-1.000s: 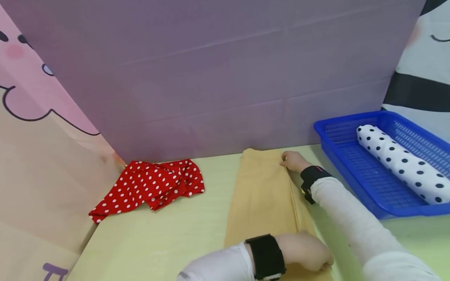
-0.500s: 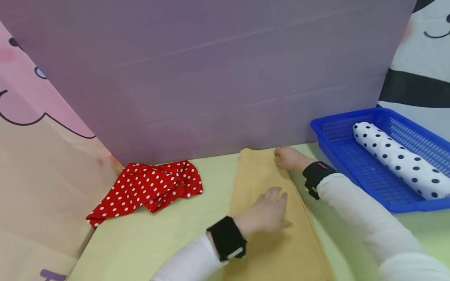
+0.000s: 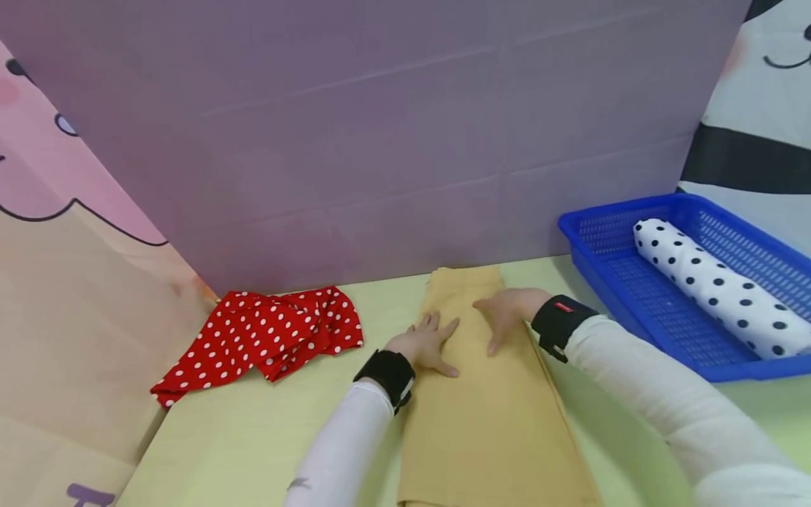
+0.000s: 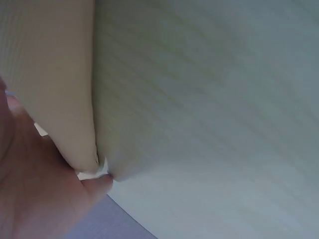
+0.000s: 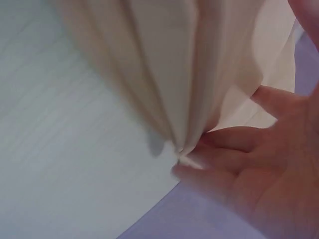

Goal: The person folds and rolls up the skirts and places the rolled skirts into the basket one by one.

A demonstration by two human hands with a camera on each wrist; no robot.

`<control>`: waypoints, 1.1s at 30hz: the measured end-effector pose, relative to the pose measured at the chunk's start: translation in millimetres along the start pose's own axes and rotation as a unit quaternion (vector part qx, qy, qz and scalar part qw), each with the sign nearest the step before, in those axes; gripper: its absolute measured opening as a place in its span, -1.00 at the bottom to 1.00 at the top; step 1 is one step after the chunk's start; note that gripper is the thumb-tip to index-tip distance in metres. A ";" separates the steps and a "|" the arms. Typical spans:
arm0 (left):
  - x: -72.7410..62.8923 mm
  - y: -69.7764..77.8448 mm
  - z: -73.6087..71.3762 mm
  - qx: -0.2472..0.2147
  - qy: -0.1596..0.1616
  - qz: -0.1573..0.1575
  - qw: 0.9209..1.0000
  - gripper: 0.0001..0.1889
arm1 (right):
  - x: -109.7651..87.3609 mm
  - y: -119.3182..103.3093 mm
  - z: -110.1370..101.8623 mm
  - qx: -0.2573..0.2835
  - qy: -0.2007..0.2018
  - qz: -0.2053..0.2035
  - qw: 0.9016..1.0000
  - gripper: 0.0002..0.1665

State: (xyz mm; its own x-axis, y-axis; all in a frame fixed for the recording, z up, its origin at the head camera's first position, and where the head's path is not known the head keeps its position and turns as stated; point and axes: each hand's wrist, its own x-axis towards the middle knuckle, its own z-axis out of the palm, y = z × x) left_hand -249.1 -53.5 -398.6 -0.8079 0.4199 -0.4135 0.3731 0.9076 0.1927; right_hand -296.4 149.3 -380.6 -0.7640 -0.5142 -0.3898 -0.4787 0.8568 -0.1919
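A long folded yellow cloth [image 3: 491, 436] lies flat on the table, its far end close to the purple backdrop. My left hand [image 3: 426, 346] rests on its left part with fingers spread. In the left wrist view, the palm [image 4: 45, 184] is at the cloth's edge [image 4: 75, 99]. Across from it, my right hand [image 3: 507, 313] touches the cloth's right part, thumb and a finger spread apart. From the right wrist view, the right fingers [image 5: 219, 174] look fairly straight beside the layered folds [image 5: 169, 74] of the cloth; some fingertips are hidden.
A crumpled red cloth [image 3: 266, 338] with white dots lies at the back left. On the right stands a blue plastic basket [image 3: 627, 310] with a rolled white cloth [image 3: 716, 289] with black dots inside. A purple backdrop [image 3: 355, 141] borders the table's far edge.
My left hand has moved from the cloth's near right side up to its far left part, spreading. My right hand has let go of the far corner and moved slightly nearer. The cloth lies flatter.
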 end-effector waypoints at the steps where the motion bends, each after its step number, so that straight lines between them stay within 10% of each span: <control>1: -0.3 0.1 -0.1 -0.001 0.000 -0.003 1.000 0.05 | -0.3 -2.7 1.2 -0.014 -0.012 0.010 1.000 0.33; 14: -8.4 10.1 4.6 0.014 0.038 -0.094 0.995 0.08 | 1.4 -3.8 10.5 -0.058 0.024 -0.041 0.997 0.22; 20: -7.3 19.1 4.4 0.079 0.081 -0.155 0.981 0.15 | -5.4 -18.2 13.4 -0.125 0.116 -0.060 0.984 -0.27; 24: -6.8 22.7 5.8 0.103 0.077 -0.190 0.973 0.20 | -18.2 -31.5 24.2 -0.074 0.106 -0.011 0.991 -0.57; 29: -4.7 26.9 8.7 0.114 0.085 -0.220 0.965 0.17 | -46.0 -52.6 36.1 -0.028 0.042 0.101 0.994 -0.10; 33: -1.4 33.3 9.4 0.110 0.081 -0.243 0.960 0.01 | -65.2 -63.7 43.7 -0.008 0.011 0.092 0.996 0.19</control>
State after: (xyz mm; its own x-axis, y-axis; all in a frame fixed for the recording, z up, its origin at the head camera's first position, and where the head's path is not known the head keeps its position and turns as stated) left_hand -231.2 -23.8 -399.9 -0.9647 -0.0429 -0.2598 0.0072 0.9820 -0.1888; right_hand -197.2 130.0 -382.3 -0.8485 -0.3499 -0.3970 -0.3367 0.9357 -0.1050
